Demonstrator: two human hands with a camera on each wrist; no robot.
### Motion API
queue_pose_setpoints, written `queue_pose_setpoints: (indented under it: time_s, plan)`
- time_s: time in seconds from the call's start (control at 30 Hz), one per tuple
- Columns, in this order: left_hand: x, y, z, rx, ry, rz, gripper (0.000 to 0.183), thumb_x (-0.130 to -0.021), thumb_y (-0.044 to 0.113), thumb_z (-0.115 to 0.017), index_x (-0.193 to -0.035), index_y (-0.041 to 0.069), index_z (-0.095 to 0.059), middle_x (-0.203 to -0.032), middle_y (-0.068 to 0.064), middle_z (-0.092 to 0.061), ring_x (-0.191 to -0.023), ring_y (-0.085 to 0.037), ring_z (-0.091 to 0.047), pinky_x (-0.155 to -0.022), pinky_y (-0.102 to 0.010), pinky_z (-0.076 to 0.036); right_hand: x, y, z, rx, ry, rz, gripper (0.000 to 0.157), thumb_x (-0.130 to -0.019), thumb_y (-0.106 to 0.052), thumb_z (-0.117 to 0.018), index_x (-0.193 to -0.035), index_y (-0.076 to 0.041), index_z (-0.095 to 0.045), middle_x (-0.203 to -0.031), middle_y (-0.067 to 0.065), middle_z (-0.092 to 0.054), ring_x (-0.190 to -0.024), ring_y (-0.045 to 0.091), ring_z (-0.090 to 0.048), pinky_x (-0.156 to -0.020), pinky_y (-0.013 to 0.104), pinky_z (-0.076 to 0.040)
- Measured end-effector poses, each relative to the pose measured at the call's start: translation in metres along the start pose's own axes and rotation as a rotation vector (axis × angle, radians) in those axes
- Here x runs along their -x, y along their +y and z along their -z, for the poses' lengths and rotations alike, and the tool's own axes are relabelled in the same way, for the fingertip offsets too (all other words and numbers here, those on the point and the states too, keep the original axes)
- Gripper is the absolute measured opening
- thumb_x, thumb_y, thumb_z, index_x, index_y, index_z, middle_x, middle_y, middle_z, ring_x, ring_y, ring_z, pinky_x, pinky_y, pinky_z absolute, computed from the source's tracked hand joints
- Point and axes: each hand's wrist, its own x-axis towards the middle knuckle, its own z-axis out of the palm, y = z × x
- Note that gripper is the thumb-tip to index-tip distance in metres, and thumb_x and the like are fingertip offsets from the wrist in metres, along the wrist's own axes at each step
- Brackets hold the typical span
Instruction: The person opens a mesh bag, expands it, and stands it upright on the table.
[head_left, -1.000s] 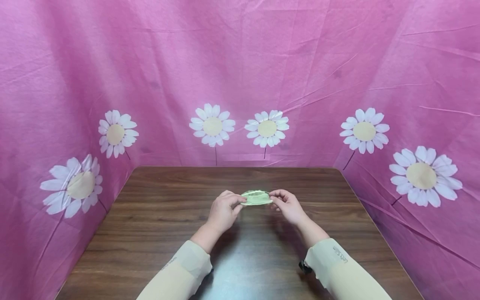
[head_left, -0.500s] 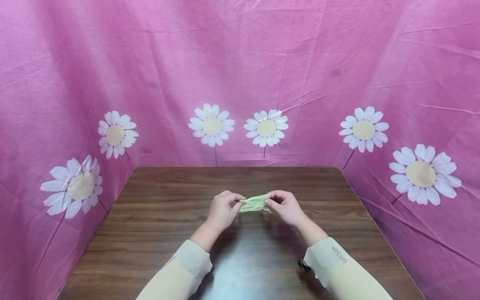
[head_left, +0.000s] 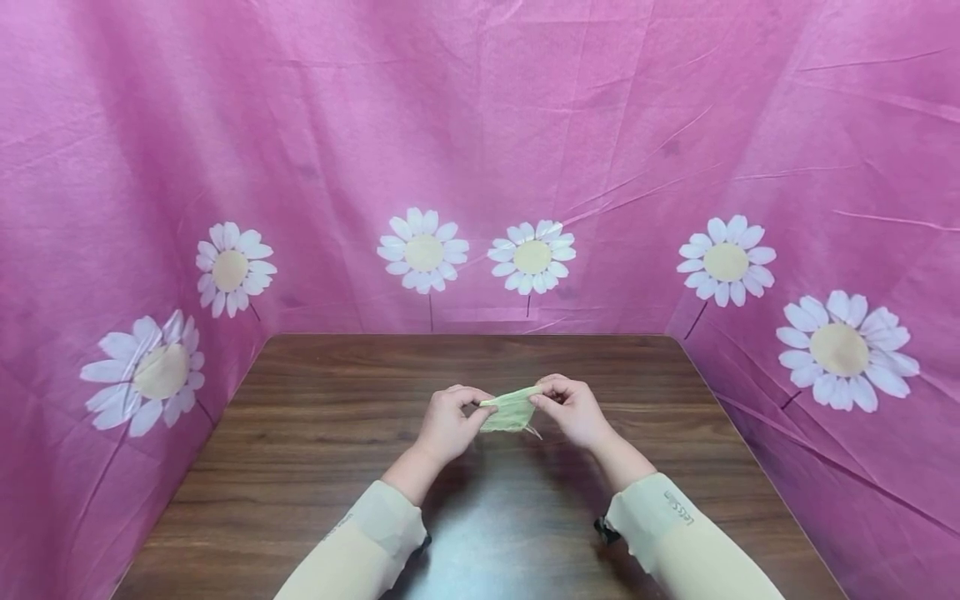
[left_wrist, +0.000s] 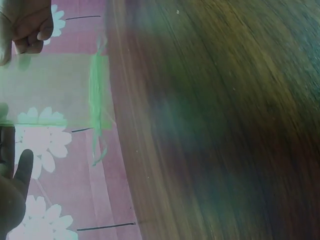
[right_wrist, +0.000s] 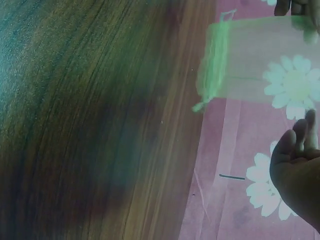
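A sheer light-green drawstring pouch (head_left: 510, 411) is held up over the table between both hands. My left hand (head_left: 447, 423) pinches its left upper corner between thumb and fingers. The right upper corner is pinched by my right hand (head_left: 580, 414). Between the two hands the upper edge looks taut, and the right end stands slightly higher. In the left wrist view the gathered band (left_wrist: 96, 90) of the pouch hangs lowermost, with loose string ends (left_wrist: 99, 152) dangling from it. Daisies show through the thin cloth (right_wrist: 250, 65) in the right wrist view.
A brown wood-grain table (head_left: 337, 508) lies under the hands. Pink cloth (head_left: 480, 150) with several daisies surrounds its back and sides. Pale sleeves (head_left: 386, 512) cover both forearms, and a dark object (head_left: 606, 531) shows at the right cuff.
Earlier the pouch lay flatter between the hands; now it hangs down from its upper edge with a string dangling on the right. The right fingers have risen slightly.
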Motion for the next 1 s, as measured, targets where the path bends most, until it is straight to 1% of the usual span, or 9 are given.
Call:
queue_pose_setpoints:
  time_s: [0.13, 0.23, 0.3, 0.4, 0.47, 0.57, 0.7, 0.9, 1.0]
  plan:
    - [0.0, 0.004, -0.002, 0.088, -0.027, 0.065, 0.009, -0.09, 0.004, -0.081, -0.084, 0.008, -0.076, -0.089, -0.004, -0.08, -0.064, -0.004, -0.058, -0.056, -0.023, -0.048, 0.0, -0.001, -0.002, 0.009, 0.038, -0.024, 0.005, -0.092, 0.009, -0.074, -0.088, 0.006, -0.076, -0.088, 0.021, -0.073, -0.074, 0.004, -0.06, -0.063, 0.019, -0.048]
    - [0.0, 0.006, -0.003, 0.154, -0.029, 0.113, 0.014, -0.092, 0.002, -0.078, -0.083, 0.007, -0.069, -0.083, -0.008, -0.079, -0.061, -0.001, -0.057, -0.054, -0.021, -0.048, -0.001, -0.001, -0.005, 0.027, 0.087, -0.037, 0.004, -0.091, 0.006, -0.076, -0.091, 0.009, -0.074, -0.08, 0.017, -0.073, -0.068, 0.005, -0.058, -0.061, 0.019, -0.047]
    - [-0.001, 0.006, -0.005, 0.158, 0.006, 0.126, 0.016, -0.093, 0.001, -0.077, -0.083, 0.006, -0.066, -0.081, -0.008, -0.078, -0.059, 0.0, -0.055, -0.052, -0.02, -0.047, -0.001, -0.003, -0.006, 0.026, 0.139, -0.049, 0.008, -0.09, 0.006, -0.078, -0.094, 0.01, -0.073, -0.082, 0.016, -0.072, -0.069, 0.005, -0.059, -0.062, 0.019, -0.048]
    - [-0.001, 0.005, -0.007, 0.128, 0.087, 0.13, 0.015, -0.093, 0.001, -0.077, -0.084, 0.005, -0.066, -0.078, -0.008, -0.077, -0.056, 0.0, -0.051, -0.05, -0.02, -0.045, -0.001, -0.004, -0.008, 0.04, 0.221, -0.062, 0.015, -0.088, 0.006, -0.08, -0.1, 0.011, -0.071, -0.085, 0.015, -0.072, -0.071, 0.005, -0.059, -0.064, 0.018, -0.048]
    - [-0.001, 0.004, -0.008, 0.113, 0.127, 0.138, 0.015, -0.093, 0.001, -0.077, -0.084, 0.004, -0.066, -0.077, -0.007, -0.077, -0.055, -0.001, -0.05, -0.05, -0.02, -0.044, 0.0, -0.007, -0.009, 0.049, 0.241, -0.068, 0.015, -0.088, 0.005, -0.081, -0.101, 0.008, -0.073, -0.087, 0.016, -0.073, -0.071, 0.006, -0.059, -0.065, 0.017, -0.048]
    - [-0.001, 0.005, -0.01, 0.128, 0.146, 0.167, 0.015, -0.092, 0.001, -0.078, -0.083, 0.004, -0.066, -0.075, -0.007, -0.075, -0.054, -0.002, -0.05, -0.05, -0.021, -0.044, 0.0, -0.008, -0.012, 0.102, 0.216, -0.045, 0.011, -0.089, 0.002, -0.081, -0.099, 0.004, -0.076, -0.085, 0.013, -0.075, -0.068, 0.006, -0.059, -0.063, 0.019, -0.048]
    - [-0.001, 0.008, -0.013, 0.159, 0.137, 0.19, 0.014, -0.092, 0.001, -0.078, -0.085, 0.004, -0.066, -0.079, -0.009, -0.076, -0.056, -0.003, -0.054, -0.051, -0.021, -0.047, 0.001, -0.009, -0.019, 0.153, 0.161, -0.017, 0.009, -0.089, 0.001, -0.082, -0.097, 0.0, -0.079, -0.085, 0.01, -0.076, -0.067, 0.006, -0.06, -0.062, 0.022, -0.051]
    - [-0.001, 0.013, -0.017, 0.206, 0.107, 0.166, 0.012, -0.093, 0.0, -0.076, -0.087, 0.003, -0.066, -0.088, -0.013, -0.079, -0.058, -0.005, -0.058, -0.053, -0.021, -0.05, 0.002, -0.009, -0.028, 0.166, 0.131, -0.003, 0.016, -0.087, 0.001, -0.083, -0.103, 0.001, -0.08, -0.091, 0.009, -0.077, -0.07, 0.008, -0.063, -0.064, 0.024, -0.054]
    - [-0.001, 0.014, -0.018, 0.216, 0.089, 0.155, 0.012, -0.094, -0.001, -0.076, -0.088, 0.003, -0.066, -0.087, -0.012, -0.079, -0.059, -0.005, -0.058, -0.054, -0.021, -0.05, 0.002, -0.009, -0.03, 0.156, 0.122, 0.003, 0.017, -0.087, 0.002, -0.083, -0.104, 0.002, -0.079, -0.092, 0.01, -0.076, -0.071, 0.011, -0.064, -0.065, 0.025, -0.054]
